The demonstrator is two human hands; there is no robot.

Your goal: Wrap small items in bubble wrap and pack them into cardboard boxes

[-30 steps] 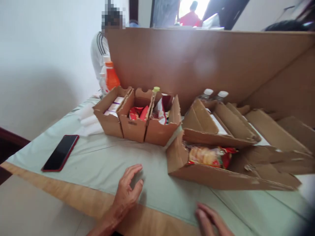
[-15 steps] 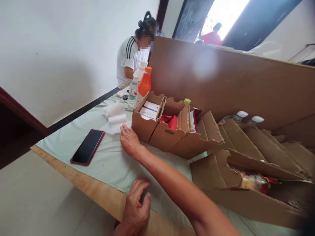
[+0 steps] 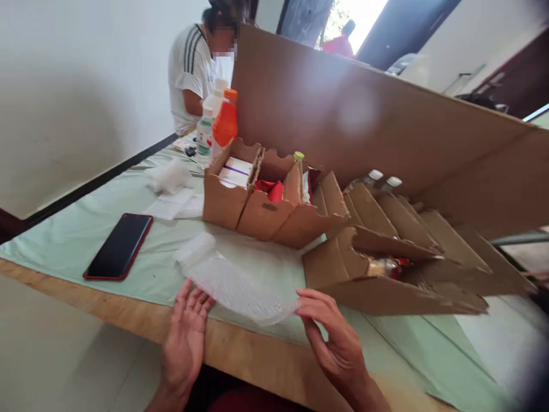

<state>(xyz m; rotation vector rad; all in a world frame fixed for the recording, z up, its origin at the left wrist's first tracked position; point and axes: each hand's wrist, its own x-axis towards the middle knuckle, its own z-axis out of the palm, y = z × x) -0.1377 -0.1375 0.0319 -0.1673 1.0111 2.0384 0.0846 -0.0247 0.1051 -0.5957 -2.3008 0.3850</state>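
A roll of clear plastic bags (image 3: 240,280) lies partly unrolled over the green cloth, its rolled end to the left and its loose end to the right. My left hand (image 3: 189,332) is open, palm turned up, with its fingertips at the near edge of the plastic. At the loose end, my right hand (image 3: 337,337) has its thumb and fingers drawn together on the plastic's edge; the exact contact is partly hidden. A black phone with a red edge (image 3: 119,246) lies to the left of both hands.
Cardboard bins (image 3: 268,220) holding white boxes and red packets stand beyond the plastic. More cardboard compartments (image 3: 386,292) spread right. Bottles (image 3: 225,123) and crumpled plastic (image 3: 169,176) sit further back. A tall cardboard panel (image 3: 309,109) rises behind; a person (image 3: 186,74) sits beyond.
The plastic roll has come from beside the bins to the table's near side and is now partly unrolled. My right hand has drawn back; my left has turned palm up. The view has shifted.
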